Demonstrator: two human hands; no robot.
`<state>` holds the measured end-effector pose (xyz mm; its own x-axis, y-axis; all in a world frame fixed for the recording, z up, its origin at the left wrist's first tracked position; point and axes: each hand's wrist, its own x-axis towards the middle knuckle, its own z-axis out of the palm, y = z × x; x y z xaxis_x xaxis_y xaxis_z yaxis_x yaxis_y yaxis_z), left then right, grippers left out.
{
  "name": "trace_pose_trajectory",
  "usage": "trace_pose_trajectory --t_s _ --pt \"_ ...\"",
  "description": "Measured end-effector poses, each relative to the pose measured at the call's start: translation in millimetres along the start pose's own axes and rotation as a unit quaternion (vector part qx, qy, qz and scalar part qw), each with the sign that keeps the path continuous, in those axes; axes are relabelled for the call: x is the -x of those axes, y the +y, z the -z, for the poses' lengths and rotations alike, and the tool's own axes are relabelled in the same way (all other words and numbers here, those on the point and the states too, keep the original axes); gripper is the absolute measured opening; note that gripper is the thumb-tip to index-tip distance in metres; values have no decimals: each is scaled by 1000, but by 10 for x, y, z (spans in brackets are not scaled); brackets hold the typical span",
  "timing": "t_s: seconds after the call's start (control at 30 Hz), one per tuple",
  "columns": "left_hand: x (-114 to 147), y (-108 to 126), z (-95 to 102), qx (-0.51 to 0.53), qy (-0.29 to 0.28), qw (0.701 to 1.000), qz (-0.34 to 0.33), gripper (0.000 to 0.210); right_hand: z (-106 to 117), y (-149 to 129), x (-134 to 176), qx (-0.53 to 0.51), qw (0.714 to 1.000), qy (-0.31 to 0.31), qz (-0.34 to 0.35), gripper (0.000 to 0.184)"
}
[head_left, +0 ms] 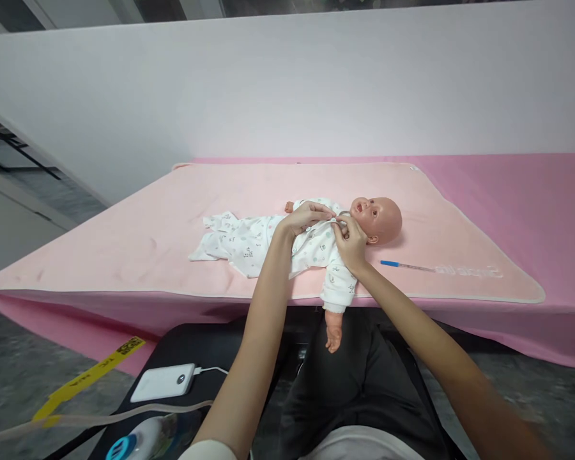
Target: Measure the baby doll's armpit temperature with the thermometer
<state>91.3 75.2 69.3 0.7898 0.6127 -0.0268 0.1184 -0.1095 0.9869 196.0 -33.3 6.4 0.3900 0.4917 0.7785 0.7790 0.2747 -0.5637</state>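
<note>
Head view, forward-down, seemingly near

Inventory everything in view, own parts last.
mat: one, pale pink, centre
tablecloth: one, deeper pink, under the mat
doll: one, tan, lying on the mat
shirt: one, white patterned, on the doll
pants: one pair, white patterned, on the doll
stick: one, blue-ended, near the doll's head
partition: one, white, behind the tablecloth
seat: one, black, lower left
device: one, white, on the seat
cable: one, white, at the device
bottle: one, clear, blue cap, bottom left
tube: one, beige, lower left
tape: one strip, yellow, lower left
floor: one, grey, below
left hand: one, bare, on the shirt
right hand: one, bare, on the shirt
trousers: one pair, black, bottom centre
</note>
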Motion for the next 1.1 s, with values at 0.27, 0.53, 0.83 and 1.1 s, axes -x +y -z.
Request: trace_pose_trajectory --t_s 0.27,0.53,0.83,1.1 --pt "100 30 -22 -41 -66 996 -39 40 22 -17 -1 -13 1000 3 -3 19" --pt "73 -14 0 -60 -46 997 -20 44 23 -24 -5 -36 999 -5 4 21" --pt "63 -28 5 -23 -51 998 -38 42 0 -48 -18 -54 998 23 -22 17" --pt "75 -5 -8 -2 -41 999 -33 37 -36 -19 11 -31 999 -18 2 18"
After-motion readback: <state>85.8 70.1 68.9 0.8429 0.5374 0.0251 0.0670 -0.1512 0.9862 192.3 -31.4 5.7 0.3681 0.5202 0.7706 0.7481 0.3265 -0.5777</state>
